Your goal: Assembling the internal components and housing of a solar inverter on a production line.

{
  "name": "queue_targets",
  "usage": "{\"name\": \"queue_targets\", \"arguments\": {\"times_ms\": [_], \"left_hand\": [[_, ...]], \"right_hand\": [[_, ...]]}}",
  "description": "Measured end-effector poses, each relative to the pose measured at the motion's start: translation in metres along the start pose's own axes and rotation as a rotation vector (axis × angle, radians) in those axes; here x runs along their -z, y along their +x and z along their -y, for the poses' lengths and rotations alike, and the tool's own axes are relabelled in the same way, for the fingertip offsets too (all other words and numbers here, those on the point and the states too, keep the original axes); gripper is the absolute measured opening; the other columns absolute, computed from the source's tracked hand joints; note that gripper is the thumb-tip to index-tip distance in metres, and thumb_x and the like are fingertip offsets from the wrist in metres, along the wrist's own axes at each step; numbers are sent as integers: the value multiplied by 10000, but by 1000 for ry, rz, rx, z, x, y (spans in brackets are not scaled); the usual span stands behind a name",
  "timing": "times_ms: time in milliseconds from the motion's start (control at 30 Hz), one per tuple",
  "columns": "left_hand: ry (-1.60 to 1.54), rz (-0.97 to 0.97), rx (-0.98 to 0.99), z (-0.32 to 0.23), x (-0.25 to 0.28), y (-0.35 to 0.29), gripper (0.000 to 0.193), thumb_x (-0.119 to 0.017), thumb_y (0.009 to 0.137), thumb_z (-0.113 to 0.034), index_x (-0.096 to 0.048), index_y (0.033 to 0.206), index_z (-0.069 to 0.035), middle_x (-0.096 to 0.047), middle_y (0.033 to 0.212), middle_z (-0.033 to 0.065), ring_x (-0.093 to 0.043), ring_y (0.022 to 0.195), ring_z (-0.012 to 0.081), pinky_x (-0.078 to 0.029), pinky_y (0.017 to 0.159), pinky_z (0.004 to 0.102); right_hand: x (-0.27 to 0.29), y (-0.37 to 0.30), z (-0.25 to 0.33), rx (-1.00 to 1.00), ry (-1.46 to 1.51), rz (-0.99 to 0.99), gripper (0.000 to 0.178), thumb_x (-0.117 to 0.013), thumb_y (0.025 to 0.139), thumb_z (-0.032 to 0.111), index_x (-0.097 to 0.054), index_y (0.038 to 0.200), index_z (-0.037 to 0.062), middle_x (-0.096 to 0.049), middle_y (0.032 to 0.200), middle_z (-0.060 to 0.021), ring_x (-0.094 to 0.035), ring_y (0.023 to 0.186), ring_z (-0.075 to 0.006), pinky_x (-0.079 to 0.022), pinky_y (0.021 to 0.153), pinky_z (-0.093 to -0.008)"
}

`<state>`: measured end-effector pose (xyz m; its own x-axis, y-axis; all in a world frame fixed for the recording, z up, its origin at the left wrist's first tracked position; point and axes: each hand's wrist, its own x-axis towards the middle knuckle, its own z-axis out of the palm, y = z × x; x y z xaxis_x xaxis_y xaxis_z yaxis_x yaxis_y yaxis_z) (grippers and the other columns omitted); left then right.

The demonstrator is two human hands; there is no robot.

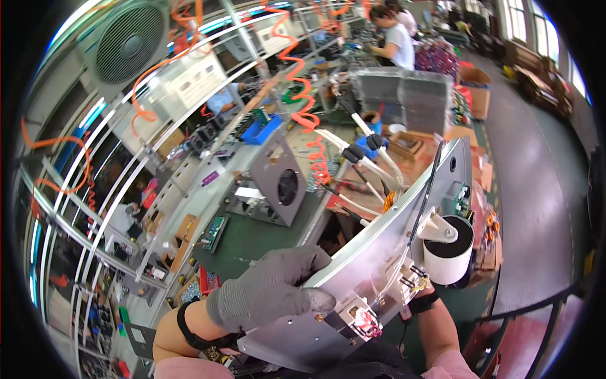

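A grey glove covers my left hand point(271, 290), which is closed on the near-left edge of a large silvery metal panel point(372, 249). The panel is tilted in front of me. Mounted on it are a white cylinder with a black end point(447, 262), a small green circuit board point(464, 199) and several wired white parts. White cables with black cylinders point(352, 153) rise from its far side. My right forearm point(437, 331), with a black wrist strap, reaches up behind the panel's lower right. My right hand point(425, 292) is mostly hidden there, fingers out of sight.
On the green-topped bench point(265, 243) to the left stand a grey metal housing with a fan point(278, 180), a circuit board point(214, 232) and a blue bin point(261, 131). Orange coiled hoses point(303, 95) hang above. A person point(396, 44) works farther off; cardboard boxes point(475, 91) line the aisle.
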<state>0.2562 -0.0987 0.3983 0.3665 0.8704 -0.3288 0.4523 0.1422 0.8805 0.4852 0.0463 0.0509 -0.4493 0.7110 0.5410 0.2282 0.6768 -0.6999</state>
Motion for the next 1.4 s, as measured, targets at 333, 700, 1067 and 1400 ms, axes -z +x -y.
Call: {"name": "queue_targets", "arguments": {"times_ms": [333,700,1067,1400], "left_hand": [[-184,-780,-208,100,165,-116,303,-647,671,-105,-577,940,16,-560,755,-11,-486,643,64,-398,577,216],[-716,-1008,-764,233,243,-95,498,-560,906,-296,-445,1287,4,-619,1130,139,-620,1004,258,-533,880,387],[-900,-1409,-514,220,222,-36,433,-574,883,-227,-494,1247,-5,-635,1086,152,-652,897,222,-560,736,344],[-1324,-1430,-183,205,220,54,280,-510,923,-178,-579,1138,-12,-658,982,114,-662,797,173,-557,685,280]], "right_hand": [[-39,308,78,361,149,220,615,-734,734,268,-513,1259,37,-606,1096,-190,-585,1059,-331,-458,930,-384],[-124,571,227,623,314,276,517,-739,719,278,-600,1152,30,-652,1009,-185,-631,983,-312,-482,881,-365],[-158,646,210,811,-239,686,492,-809,616,324,-686,1053,133,-696,895,-108,-665,822,-253,-510,757,-350],[-306,679,64,1128,-195,1083,442,-773,670,231,-679,1094,151,-684,986,-106,-646,888,-284,-501,803,-398]]}}
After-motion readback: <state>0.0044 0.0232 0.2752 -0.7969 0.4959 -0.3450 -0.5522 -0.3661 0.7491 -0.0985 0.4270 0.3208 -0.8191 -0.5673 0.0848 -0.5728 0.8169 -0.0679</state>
